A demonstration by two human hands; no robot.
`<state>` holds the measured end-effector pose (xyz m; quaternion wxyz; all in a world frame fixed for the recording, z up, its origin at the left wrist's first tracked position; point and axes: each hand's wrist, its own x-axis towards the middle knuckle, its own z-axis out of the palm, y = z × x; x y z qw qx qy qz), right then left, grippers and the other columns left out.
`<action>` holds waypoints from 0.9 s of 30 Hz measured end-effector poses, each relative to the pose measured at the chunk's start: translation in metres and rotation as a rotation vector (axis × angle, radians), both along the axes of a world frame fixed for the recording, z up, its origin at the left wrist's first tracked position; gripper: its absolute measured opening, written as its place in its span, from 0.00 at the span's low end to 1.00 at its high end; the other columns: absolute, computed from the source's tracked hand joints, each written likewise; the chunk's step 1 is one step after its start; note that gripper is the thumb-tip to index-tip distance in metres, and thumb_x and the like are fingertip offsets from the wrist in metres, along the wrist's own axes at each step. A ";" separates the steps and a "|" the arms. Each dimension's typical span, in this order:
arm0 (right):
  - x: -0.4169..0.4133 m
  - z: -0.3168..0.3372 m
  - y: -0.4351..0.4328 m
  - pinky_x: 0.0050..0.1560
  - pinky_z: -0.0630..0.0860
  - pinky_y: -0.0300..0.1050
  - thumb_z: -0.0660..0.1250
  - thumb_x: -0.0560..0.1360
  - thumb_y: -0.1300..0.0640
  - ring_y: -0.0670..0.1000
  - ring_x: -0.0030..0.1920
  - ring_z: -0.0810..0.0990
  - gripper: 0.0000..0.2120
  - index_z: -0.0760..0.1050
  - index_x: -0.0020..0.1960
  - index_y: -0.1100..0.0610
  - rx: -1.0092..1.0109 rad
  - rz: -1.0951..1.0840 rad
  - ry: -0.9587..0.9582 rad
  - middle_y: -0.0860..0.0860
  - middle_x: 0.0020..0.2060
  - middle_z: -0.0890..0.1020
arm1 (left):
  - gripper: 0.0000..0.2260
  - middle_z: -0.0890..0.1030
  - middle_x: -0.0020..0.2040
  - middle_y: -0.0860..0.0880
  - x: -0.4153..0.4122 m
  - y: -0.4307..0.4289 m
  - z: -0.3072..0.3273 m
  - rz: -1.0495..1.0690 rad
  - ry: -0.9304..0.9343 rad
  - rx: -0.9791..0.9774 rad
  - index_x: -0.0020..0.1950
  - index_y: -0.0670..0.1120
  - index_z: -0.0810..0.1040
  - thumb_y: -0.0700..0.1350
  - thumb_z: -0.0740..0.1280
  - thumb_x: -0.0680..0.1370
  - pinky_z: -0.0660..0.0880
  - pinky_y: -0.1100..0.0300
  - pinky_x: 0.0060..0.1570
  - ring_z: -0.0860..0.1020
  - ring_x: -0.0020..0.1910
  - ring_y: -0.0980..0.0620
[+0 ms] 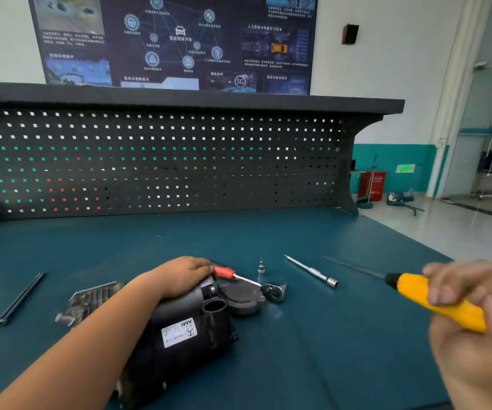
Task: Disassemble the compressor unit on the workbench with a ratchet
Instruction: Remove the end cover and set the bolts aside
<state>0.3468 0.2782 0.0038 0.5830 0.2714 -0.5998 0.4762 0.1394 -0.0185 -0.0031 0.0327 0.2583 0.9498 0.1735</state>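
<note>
While the left hand [184, 276] curls over the compressor unit [179, 335], the right hand [475, 344] grips a yellow screwdriver [410, 287]. The ratchet [274, 292] lies at the unit's 1 o'clock.

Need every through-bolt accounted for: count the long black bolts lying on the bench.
2. They lie side by side on the bench, left of the compressor: left bolt, right bolt. Others may hide under the forearm.
</note>
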 end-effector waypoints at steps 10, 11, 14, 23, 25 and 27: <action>-0.040 -0.059 0.111 0.62 0.72 0.52 0.62 0.77 0.61 0.47 0.50 0.79 0.15 0.78 0.37 0.46 -0.714 -0.145 -0.418 0.44 0.41 0.82 | 0.14 0.79 0.56 0.48 0.013 0.004 0.000 0.073 0.224 -0.098 0.58 0.47 0.77 0.50 0.54 0.83 0.71 0.57 0.54 0.75 0.56 0.49; -0.042 -0.069 0.118 0.60 0.73 0.44 0.64 0.77 0.59 0.50 0.53 0.79 0.12 0.79 0.39 0.45 -0.651 -0.193 -0.568 0.45 0.44 0.82 | 0.14 0.79 0.57 0.47 0.013 0.005 0.000 0.081 0.218 -0.100 0.59 0.47 0.76 0.50 0.54 0.83 0.70 0.57 0.55 0.75 0.57 0.48; -0.041 -0.086 0.128 0.43 0.70 0.23 0.70 0.73 0.64 0.52 0.49 0.78 0.10 0.80 0.39 0.50 -0.359 -0.276 -0.970 0.52 0.49 0.82 | 0.14 0.79 0.58 0.46 0.014 0.010 -0.001 0.105 0.190 -0.081 0.59 0.45 0.76 0.48 0.53 0.83 0.70 0.58 0.55 0.75 0.57 0.48; -0.050 -0.056 0.083 0.63 0.67 0.47 0.66 0.75 0.53 0.48 0.54 0.76 0.04 0.77 0.44 0.44 0.387 -0.631 -1.286 0.42 0.52 0.79 | 0.14 0.74 0.60 0.48 0.035 0.012 0.001 0.100 0.058 0.023 0.68 0.52 0.67 0.46 0.54 0.83 0.67 0.59 0.58 0.72 0.59 0.50; -0.056 -0.046 0.064 0.62 0.68 0.48 0.63 0.75 0.47 0.48 0.55 0.76 0.02 0.75 0.46 0.42 0.450 -0.746 -1.318 0.42 0.53 0.79 | 0.15 0.71 0.62 0.49 0.048 0.011 0.004 0.043 0.049 0.072 0.70 0.54 0.64 0.47 0.54 0.83 0.64 0.60 0.60 0.69 0.62 0.51; -0.071 -0.044 0.044 0.64 0.66 0.48 0.61 0.75 0.43 0.48 0.62 0.72 0.09 0.74 0.53 0.43 0.580 -0.765 -1.353 0.43 0.60 0.76 | 0.16 0.70 0.62 0.51 0.065 0.011 0.007 0.001 0.106 0.138 0.70 0.53 0.65 0.46 0.55 0.82 0.61 0.64 0.60 0.67 0.64 0.53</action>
